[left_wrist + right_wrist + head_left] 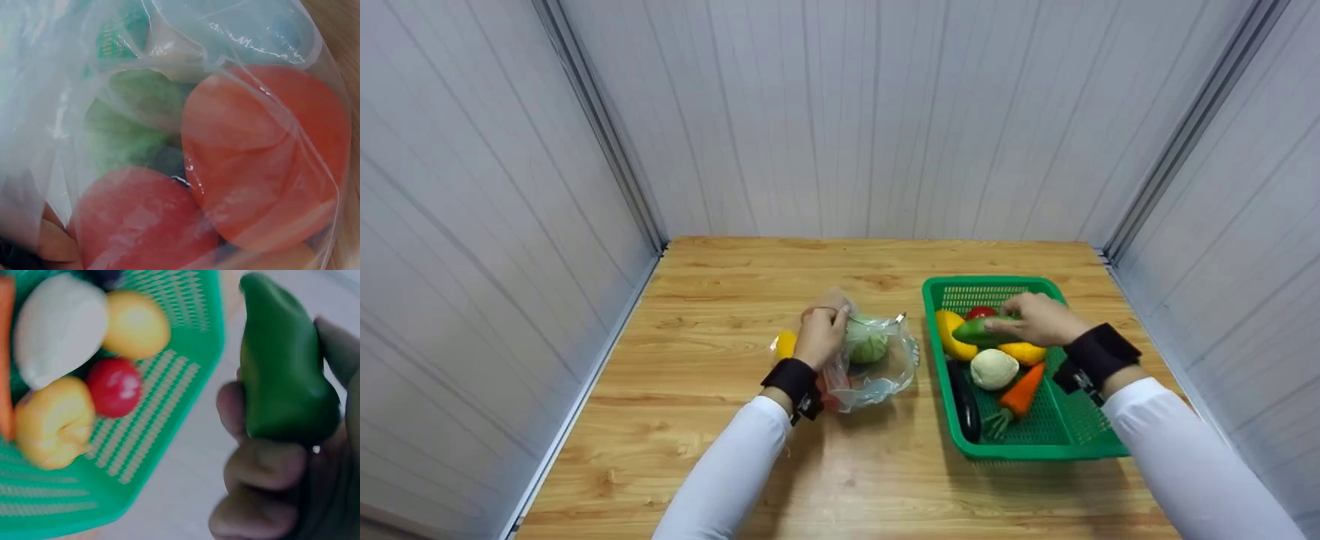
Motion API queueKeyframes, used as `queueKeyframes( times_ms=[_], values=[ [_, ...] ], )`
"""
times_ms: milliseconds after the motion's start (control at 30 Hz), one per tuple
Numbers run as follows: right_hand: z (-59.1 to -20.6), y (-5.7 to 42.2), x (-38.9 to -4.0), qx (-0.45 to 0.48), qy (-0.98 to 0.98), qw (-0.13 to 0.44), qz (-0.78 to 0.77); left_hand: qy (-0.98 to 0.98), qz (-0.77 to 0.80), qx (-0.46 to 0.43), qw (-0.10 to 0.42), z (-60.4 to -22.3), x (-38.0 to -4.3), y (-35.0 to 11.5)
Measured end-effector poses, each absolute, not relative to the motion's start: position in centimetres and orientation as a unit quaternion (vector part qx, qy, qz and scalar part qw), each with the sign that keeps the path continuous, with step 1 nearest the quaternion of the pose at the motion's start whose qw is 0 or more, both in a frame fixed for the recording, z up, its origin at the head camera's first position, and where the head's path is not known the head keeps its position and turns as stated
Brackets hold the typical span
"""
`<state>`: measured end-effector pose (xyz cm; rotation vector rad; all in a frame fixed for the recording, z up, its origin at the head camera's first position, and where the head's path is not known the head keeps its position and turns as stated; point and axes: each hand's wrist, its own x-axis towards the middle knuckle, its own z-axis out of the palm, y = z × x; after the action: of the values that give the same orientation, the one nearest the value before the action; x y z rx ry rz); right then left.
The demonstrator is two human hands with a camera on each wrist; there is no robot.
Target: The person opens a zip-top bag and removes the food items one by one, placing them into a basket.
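My left hand point(821, 335) grips the upper edge of a clear plastic bag point(877, 391) on the table. Through the film show a green ribbed round vegetable point(868, 349), a large orange-red piece point(267, 157) and a red round one point(146, 225); something yellow point(785, 344) shows at its left side. Over the green basket point(1020, 451), my right hand point(1042, 321) holds a green pepper point(284, 365), fingers and thumb wrapped about its thick end. In the head view the pepper's narrow end points left, toward the bag.
Inside the basket lie an eggplant point(964, 401), a white round vegetable point(994, 369), a carrot point(1022, 394), a red tomato point(115, 387), a yellow pepper-like piece point(55, 423) and another yellow piece point(136, 324). Pale panel walls point(840, 120) enclose the wooden table point(660, 450) at back and sides.
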<state>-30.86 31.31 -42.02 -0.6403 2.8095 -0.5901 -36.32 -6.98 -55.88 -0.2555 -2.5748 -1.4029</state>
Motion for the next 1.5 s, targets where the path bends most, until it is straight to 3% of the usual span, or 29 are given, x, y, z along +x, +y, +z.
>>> queueKeyframes(
  times_ms=[300, 567, 933, 1333, 1500],
  values=[
    [-45.2, 34.1, -29.8, -0.223, 0.943, 0.173, -0.178, -0.863, -0.485, -0.089, 0.106, -56.8, -37.0, -7.1],
    [-47.3, 34.2, -28.7, -0.172, 0.948, 0.201, -0.179, -0.866, -0.492, -0.07, 0.059, -51.9, -33.5, -6.1],
    [-49.3, 32.6, -28.5, -0.167, 0.953, 0.195, -0.164, -0.859, -0.504, -0.06, 0.069, -49.0, -32.9, -4.8],
    [-45.6, 25.3, -28.8, -0.241, 0.946, 0.071, -0.207, -0.8, -0.59, -0.091, 0.059, -45.9, -33.3, -4.6],
    [-44.3, 21.2, -28.2, -0.288, 0.921, -0.053, -0.256, -0.777, -0.621, -0.076, 0.077, -44.6, -33.3, -4.8]
  ],
)
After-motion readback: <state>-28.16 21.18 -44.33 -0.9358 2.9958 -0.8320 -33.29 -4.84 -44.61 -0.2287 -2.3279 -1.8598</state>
